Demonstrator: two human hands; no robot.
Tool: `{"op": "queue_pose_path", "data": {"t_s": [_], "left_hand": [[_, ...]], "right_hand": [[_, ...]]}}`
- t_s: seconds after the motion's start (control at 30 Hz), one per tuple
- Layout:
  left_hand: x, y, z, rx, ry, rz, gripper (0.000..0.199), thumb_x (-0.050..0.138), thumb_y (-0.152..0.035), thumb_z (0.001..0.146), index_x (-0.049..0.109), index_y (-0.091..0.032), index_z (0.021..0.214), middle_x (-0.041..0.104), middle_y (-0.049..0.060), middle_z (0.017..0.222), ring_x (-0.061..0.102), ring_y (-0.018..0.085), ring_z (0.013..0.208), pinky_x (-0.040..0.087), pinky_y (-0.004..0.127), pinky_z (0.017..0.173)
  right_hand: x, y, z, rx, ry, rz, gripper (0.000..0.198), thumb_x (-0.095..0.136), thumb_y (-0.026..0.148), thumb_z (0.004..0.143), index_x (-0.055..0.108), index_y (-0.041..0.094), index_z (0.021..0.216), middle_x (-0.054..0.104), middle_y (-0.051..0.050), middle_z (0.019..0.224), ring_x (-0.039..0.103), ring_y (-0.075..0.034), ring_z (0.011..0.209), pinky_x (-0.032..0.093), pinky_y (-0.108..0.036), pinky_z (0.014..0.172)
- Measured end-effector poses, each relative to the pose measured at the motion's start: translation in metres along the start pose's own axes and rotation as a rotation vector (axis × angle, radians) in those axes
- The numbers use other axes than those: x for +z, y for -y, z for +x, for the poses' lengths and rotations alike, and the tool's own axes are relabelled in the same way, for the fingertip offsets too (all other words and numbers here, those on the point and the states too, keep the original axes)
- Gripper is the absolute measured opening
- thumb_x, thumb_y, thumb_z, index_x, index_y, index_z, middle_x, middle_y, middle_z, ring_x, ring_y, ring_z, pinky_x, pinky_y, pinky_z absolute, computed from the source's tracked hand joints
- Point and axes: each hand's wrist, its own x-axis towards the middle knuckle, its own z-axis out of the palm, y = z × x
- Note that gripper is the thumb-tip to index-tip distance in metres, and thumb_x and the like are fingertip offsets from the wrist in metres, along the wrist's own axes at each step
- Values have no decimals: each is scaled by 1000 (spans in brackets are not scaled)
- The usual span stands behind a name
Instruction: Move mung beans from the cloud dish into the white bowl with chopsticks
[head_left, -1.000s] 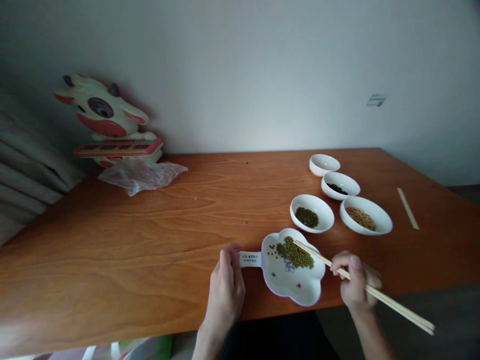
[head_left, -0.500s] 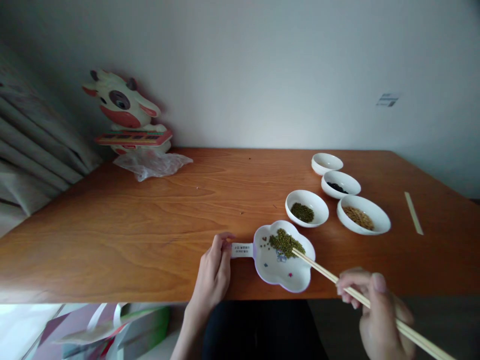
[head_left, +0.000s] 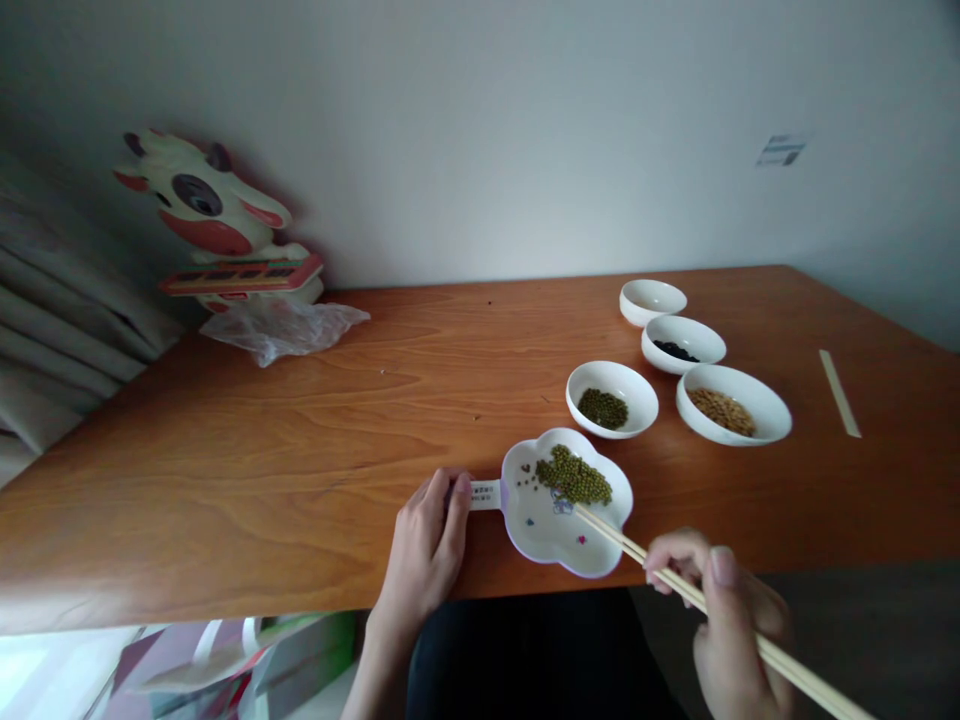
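A white flower-shaped dish [head_left: 551,540] with a short handle lies at the near edge of the wooden table [head_left: 300,440]. A heap of green beans [head_left: 576,480] fills its far part. My left hand [head_left: 424,555] rests on the dish handle and the table edge. My right hand [head_left: 731,625], off the table's edge, grips a pair of wooden chopsticks [head_left: 637,550]. Their tips lie over the dish, just at the near side of the bean heap.
Behind the dish stand small white bowls: one with green beans [head_left: 612,398], one with brown grains [head_left: 733,403], one with black seeds [head_left: 682,344], one looking empty [head_left: 652,300]. A paper chopstick sleeve [head_left: 839,406] lies at right. A cow-shaped toy [head_left: 214,225] and a plastic bag [head_left: 281,325] sit far left.
My right hand has drawn back off the table toward me, pulling the chopstick tips from the far side of the bean heap to its near side. My left hand stays at the handle.
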Motion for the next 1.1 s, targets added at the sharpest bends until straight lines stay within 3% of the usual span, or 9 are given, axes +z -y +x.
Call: {"op": "queue_pose_path", "data": {"t_s": [0.37,0.43,0.53,0.67,0.83,0.93,1.03,1.1], "left_hand": [[-1,9,8,-54,-73,30,27,49,-47,104,53,-26,119,71,3,103,70,21,90,50,31,79],[-8,8,22,-26,-17,129,27,45,-46,105,52,-25,121,71,5,105,71,23,92,50,32,78],[-20,6,55,63,130,229,29,43,-44,105,50,-24,126,70,4,92,70,23,79,48,33,71],[-25,13,109,213,282,89,28,48,-45,104,53,-22,119,68,2,88,65,18,76,46,30,70],[-16,30,155,174,343,-284,42,65,-47,95,51,-19,122,65,0,83,63,15,73,46,25,64],[-8,36,161,80,287,-511,44,72,-46,90,53,-18,118,69,3,89,65,14,75,47,23,63],[-2,37,157,33,137,-580,39,70,-50,90,57,-16,105,68,4,86,61,12,68,44,21,56],[1,36,153,36,96,-589,38,68,-51,92,57,-17,107,68,4,89,62,12,70,45,21,58]], "right_hand": [[-20,-8,3,-55,76,37,40,30,37,110,64,24,92,67,-2,81,62,-16,74,47,-27,69],[-25,-11,8,-68,106,73,42,28,36,110,64,25,91,66,-2,80,62,-16,74,47,-27,68],[-22,-15,22,-94,121,146,46,26,34,110,63,24,84,63,-2,76,61,-16,73,46,-28,66],[-4,-19,45,-136,207,190,43,32,33,109,64,23,83,61,-2,74,60,-16,69,45,-29,63],[13,-19,76,-251,289,218,48,32,32,109,64,21,76,61,-3,68,60,-17,62,45,-31,57],[16,-16,101,-324,301,242,50,31,32,109,63,21,71,59,-3,63,60,-18,60,46,-32,57],[17,-12,129,-413,308,249,48,36,32,107,63,21,69,59,-3,60,60,-18,57,47,-34,56],[18,-8,146,-474,314,235,47,38,31,107,64,20,69,61,-3,61,61,-19,58,47,-34,56]]}}
